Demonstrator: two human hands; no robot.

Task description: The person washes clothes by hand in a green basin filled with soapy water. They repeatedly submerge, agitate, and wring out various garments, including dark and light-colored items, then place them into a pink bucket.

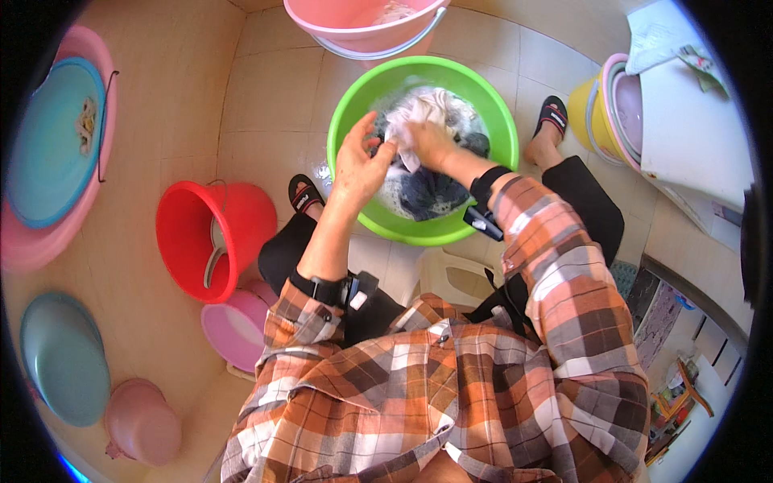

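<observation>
Between my feet stands a round green plastic basin (501,90) with soapy water and wet laundry. My right hand (430,145) is closed on a whitish cloth (423,108) over the basin; the hand is slightly blurred and its fingertips are hidden. My left hand (362,158) is at the basin's left side with its fingers apart, the thumb close to the cloth; whether they touch is unclear. Dark wet garments (430,192) lie in the suds below my right hand, and foam floats around them.
A pink bucket (362,39) with a handle stands beyond the basin. At left are a tipped red bucket (250,211), a pink-purple basin (235,329) and several other basins. Stacked buckets (589,115) stand at right beside a white appliance (694,139). A pale plastic stool (447,275) is beneath me.
</observation>
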